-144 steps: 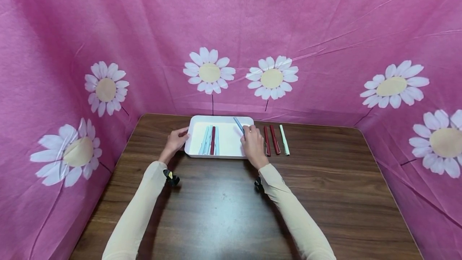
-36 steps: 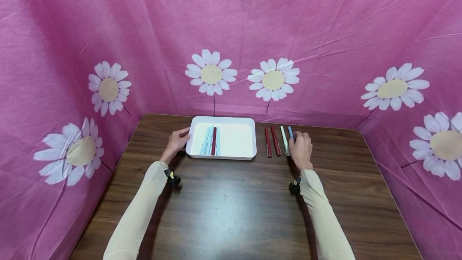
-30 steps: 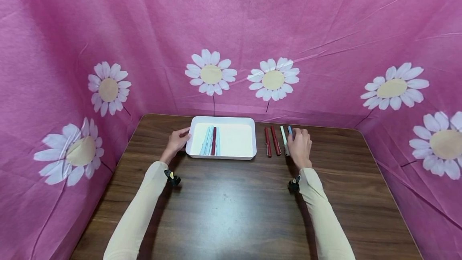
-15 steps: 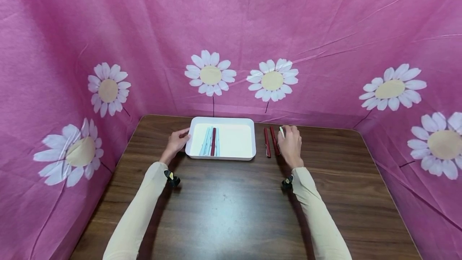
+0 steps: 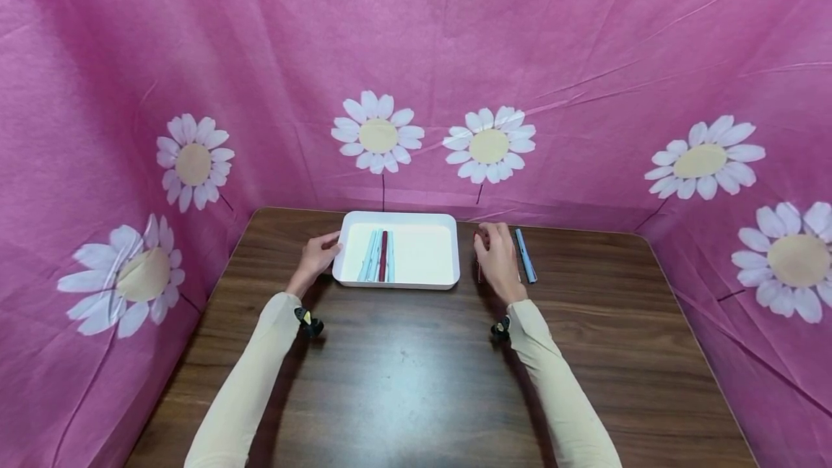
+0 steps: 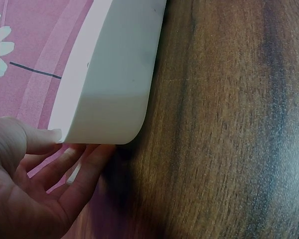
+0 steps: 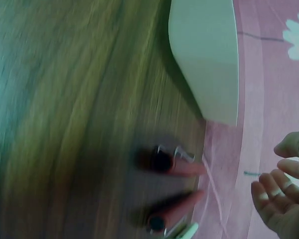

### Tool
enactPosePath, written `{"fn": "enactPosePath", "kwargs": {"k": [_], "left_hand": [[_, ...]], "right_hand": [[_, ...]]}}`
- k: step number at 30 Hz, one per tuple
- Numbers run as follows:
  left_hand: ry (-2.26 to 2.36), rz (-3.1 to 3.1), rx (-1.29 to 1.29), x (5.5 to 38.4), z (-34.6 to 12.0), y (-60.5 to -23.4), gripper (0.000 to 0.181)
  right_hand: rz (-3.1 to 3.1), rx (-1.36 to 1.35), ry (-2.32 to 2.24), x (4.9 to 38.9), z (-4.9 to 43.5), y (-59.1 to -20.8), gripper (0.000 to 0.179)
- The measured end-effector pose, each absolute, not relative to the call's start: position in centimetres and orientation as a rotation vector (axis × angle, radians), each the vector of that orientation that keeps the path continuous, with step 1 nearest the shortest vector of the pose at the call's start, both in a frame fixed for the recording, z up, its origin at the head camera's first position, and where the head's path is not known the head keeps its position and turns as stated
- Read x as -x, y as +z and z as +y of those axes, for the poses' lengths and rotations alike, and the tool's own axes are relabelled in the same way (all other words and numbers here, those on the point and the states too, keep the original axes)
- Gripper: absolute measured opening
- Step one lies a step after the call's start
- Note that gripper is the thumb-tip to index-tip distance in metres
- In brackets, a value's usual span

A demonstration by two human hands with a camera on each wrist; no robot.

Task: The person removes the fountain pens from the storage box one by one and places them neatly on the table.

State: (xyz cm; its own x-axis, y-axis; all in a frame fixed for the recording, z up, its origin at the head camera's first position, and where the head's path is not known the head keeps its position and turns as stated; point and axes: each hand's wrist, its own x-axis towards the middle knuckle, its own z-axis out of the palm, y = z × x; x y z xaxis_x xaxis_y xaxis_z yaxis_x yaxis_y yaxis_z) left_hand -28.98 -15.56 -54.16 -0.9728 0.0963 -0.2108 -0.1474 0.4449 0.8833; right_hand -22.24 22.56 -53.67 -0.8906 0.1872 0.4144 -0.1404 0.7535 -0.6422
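Lightly holding, the left hand [image 5: 318, 257] is gripping the left end of a shallow white rectangular tray [image 5: 422, 251] with rounded corners, as the head view is showing. Inside the tray, toward its left side, three slim light-blue pens [image 5: 373, 254] and one slim dark-red pen [image 5: 383, 256] are lying close together, the red one between blue ones; bare white floor is showing to their right. To the right of the tray, the right hand [image 5: 499, 257] is hovering low over the dark wooden table [image 5: 403, 367], its fingers loosely bent and holding nothing visible. A blue pen [image 5: 526, 256] is lying on the table just beyond that hand's right side.

From the left wrist, the thumb is touching the tray's rim and the fingers are reaching against its outer end wall, below the rim.

From the right wrist, a gap is showing between the thumb and the curled fingers. Blurred, two dark-red pens with black ends, one nearer the tray [image 7: 187, 168] and one farther off [image 7: 182, 210], are lying apart, with a pale-green pen [image 7: 189, 232] partly showing beside the farther one.
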Motion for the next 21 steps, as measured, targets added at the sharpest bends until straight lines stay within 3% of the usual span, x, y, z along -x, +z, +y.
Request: {"fn": "enactPosePath", "kwargs": {"k": [10, 21], "left_hand": [[1.57, 2.444, 0.028, 28.9, -15.5, -54.4, 0.045], [1.577, 2.409, 0.041, 29.0, -15.6, -54.5, 0.045]], "right_hand": [[-2.5, -0.133, 1.004, 23.0, 19.1, -53.5, 0.027], [-2.552, -0.104, 1.036, 23.7, 16.4, -53.5, 0.034]]}}
